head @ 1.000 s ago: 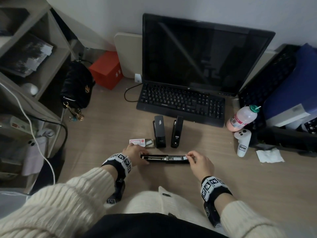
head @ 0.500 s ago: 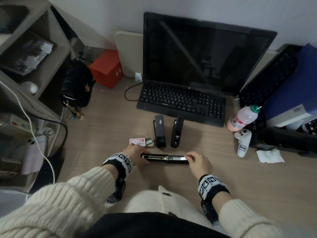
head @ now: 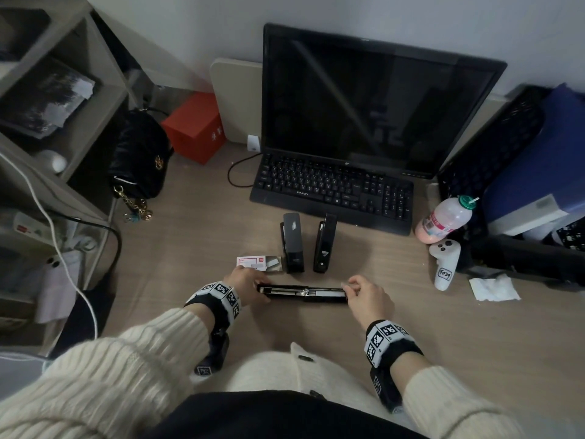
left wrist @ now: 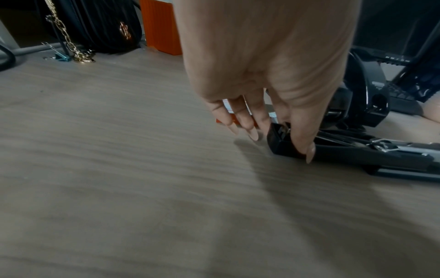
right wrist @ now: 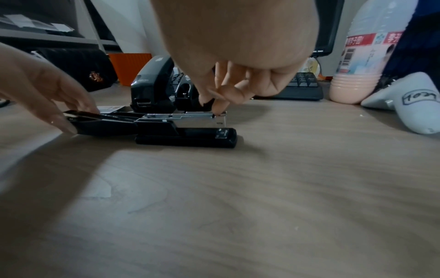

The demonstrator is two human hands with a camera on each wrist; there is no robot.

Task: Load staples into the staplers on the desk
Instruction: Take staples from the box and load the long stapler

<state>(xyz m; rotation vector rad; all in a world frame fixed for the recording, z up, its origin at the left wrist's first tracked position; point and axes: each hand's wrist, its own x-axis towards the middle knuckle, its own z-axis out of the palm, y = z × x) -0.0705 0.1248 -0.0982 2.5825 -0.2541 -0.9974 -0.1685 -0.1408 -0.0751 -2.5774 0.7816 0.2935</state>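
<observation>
Little moved, left hand [head: 245, 285] grip pinching opened stapler [head: 302, 293], right hand [head: 367, 297] seemingly pinching staples, wooden desk [head: 196, 236].

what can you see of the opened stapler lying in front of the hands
The opened stapler is black, looks plastic, with a shiny metal staple channel, and lies flat on the desk, folded out lengthwise from left to right. The lid is swung back to the left, where the left hand grips its end. The base and channel lie to the right, where the right hand has its fingertips at the channel's front end. Whether staples are inside cannot be told.
</observation>
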